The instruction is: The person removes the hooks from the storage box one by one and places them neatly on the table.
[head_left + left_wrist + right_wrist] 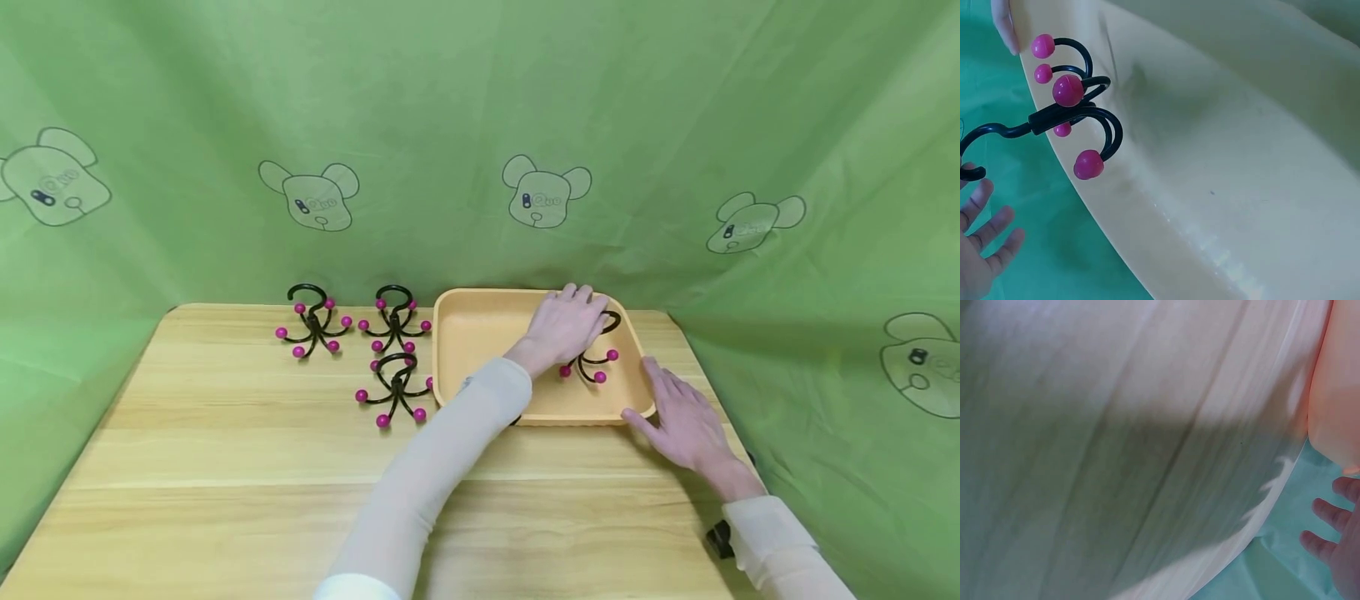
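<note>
My left hand [564, 327] is over the right part of a shallow light-orange tray [480, 293]. Between thumb and fingers it pinches the curved hook end of a black multi-arm hook hanger [1054, 117] with pink ball tips; the other fingers are spread. In the head view this hanger's arms [596, 362] show just right of the hand, over the tray's floor. My right hand [686, 421] lies against the tray's front right corner, fingers along the right side and thumb at the front rim. Its extended fingers [1332, 514] appear beside the tray's outer wall in the right wrist view.
Left of the tray, three similar hangers stand on the wooden table [225, 433]: one at far left [313, 325], one at the back [395, 323], one nearer the front [397, 387], close to the tray's left wall. A green curtain [450, 125] hangs behind and around.
</note>
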Motion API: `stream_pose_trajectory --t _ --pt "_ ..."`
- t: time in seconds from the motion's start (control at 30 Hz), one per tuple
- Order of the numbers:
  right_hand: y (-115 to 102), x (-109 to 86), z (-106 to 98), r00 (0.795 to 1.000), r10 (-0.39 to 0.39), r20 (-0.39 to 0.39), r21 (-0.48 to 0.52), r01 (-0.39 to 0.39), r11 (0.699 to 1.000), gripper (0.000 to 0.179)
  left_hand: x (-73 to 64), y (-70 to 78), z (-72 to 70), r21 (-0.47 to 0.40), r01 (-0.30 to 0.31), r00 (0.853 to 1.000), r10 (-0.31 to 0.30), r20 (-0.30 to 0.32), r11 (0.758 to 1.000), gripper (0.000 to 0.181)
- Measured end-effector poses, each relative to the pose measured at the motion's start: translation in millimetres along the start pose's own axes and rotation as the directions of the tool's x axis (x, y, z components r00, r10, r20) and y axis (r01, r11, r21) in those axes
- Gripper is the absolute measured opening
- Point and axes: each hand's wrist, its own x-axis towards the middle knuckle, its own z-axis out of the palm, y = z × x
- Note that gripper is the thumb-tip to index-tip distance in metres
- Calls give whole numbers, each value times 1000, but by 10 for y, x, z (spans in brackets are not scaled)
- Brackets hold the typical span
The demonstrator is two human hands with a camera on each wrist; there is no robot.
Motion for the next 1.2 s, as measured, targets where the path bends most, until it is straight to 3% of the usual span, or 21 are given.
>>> stream_pose_trajectory --t 0.2,0.47,0.77,1.2 --pt "-8 -3 -8 1000 0 2 5 0 1000 98 -66 -38 -61 0 -12 1000 12 -19 1000 43" --pt "-14 1 -23 1000 3 2 6 -3 1000 97 -204 -123 -290 10 -28 1000 28 -11 1000 44" --pt "-11 -5 -24 1000 5 4 16 -5 1000 97 -364 -217 -542 6 -61 997 62 -47 998 42" --pt "-19 10 -29 1000 9 17 13 -10 1000 97 -612 -351 -772 -12 -84 989 82 -126 996 38"
